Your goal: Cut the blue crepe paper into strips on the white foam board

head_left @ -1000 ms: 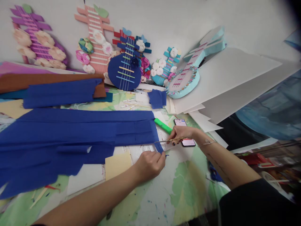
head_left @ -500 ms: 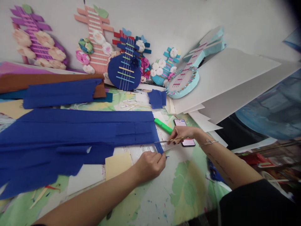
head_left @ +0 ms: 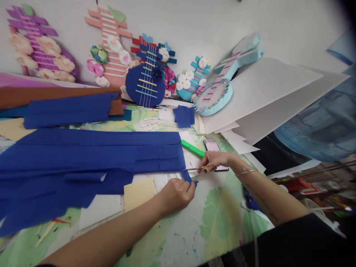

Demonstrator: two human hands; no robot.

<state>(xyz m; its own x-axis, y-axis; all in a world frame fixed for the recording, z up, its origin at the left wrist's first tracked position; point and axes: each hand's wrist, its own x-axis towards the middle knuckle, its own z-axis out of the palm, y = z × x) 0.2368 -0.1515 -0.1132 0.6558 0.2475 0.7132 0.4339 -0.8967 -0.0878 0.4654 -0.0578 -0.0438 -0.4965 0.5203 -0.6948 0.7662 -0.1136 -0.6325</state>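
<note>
Blue crepe-like paper (head_left: 105, 152) spreads across the left half of the table in wide, overlapping sheets. A narrow strip at its right end runs down to my left hand (head_left: 179, 193), whose fingers are closed on it near the table's middle. My right hand (head_left: 213, 161) grips a pair of scissors (head_left: 200, 168) by the handles. The blade tips reach left to the strip's edge, just above my left hand. Behind my right hand lie a bright green-handled tool (head_left: 192, 149) and a phone (head_left: 211, 145), partly covered by that hand.
Paper lutes with flowers lean on the wall, among them a dark blue lute (head_left: 144, 87). A small blue piece (head_left: 183, 116) lies behind the sheets, and a cream card (head_left: 139, 192) in front. White boards (head_left: 267, 89) and a large water bottle (head_left: 311, 122) stand right.
The whole view has shifted slightly. The strip's lower end now sticks out further beyond my left fingers. Both hands stay in about the same place, with the scissors still at the paper.
</note>
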